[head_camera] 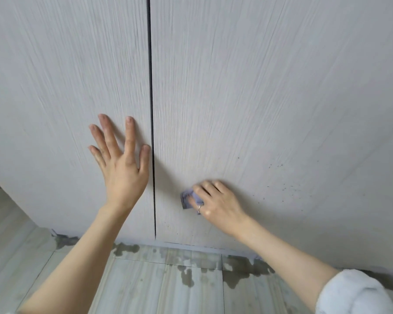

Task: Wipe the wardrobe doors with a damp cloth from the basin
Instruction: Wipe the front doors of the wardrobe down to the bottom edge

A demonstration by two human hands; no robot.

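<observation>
Against grained pale doors (259, 87), left hand (123, 175) presses flat; right hand (216, 202) clutches crumpled lilac cloth (187, 199)

Both forearms are bare. The right arm wears a fluffy pale blue-white sleeve (354, 293) pushed up toward the elbow. A thin silver ring (199, 208) circles one finger of the right hand (216, 202).
</observation>
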